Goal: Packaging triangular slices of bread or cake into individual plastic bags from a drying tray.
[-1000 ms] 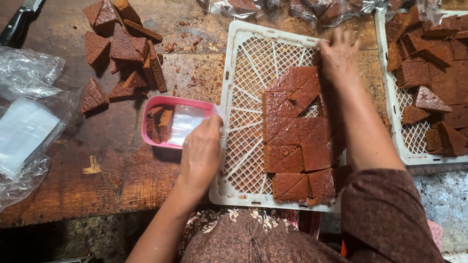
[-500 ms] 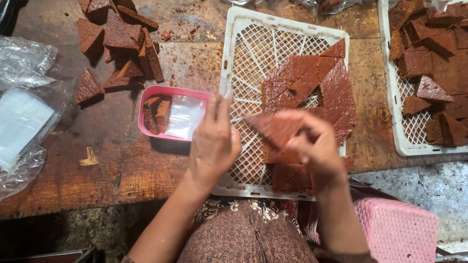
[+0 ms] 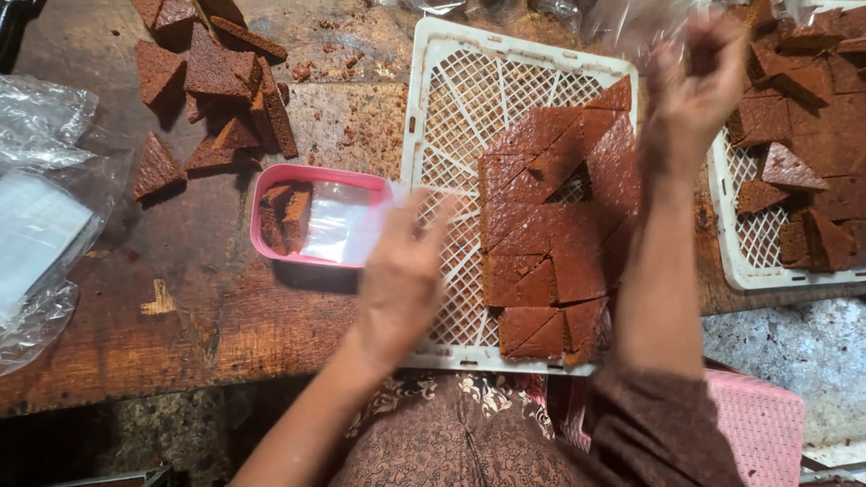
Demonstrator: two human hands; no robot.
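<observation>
A small food-making workshop, perhaps home-based, is suggested: brown cut slabs [image 3: 550,225] are laid on a white plastic lattice tray [image 3: 451,117], with loose pieces [image 3: 212,72] left of it on a worn, crumb-strewn wooden worktop [image 3: 162,307].

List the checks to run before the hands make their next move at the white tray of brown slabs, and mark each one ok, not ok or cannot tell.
1. Left hand free of any slab: ok, it hovers with fingers spread over the white tray.
2. Right hand grip: cannot tell, it is raised and blurred near clear plastic.
3. Brown slabs lie flat on the tray: ok, though with a gap in the middle.
4. Pink tub within reach: ok, just left of the tray, holding pieces and a clear bag.
5. Tray fully on the wooden table: not ok, its near edge overhangs.
</observation>
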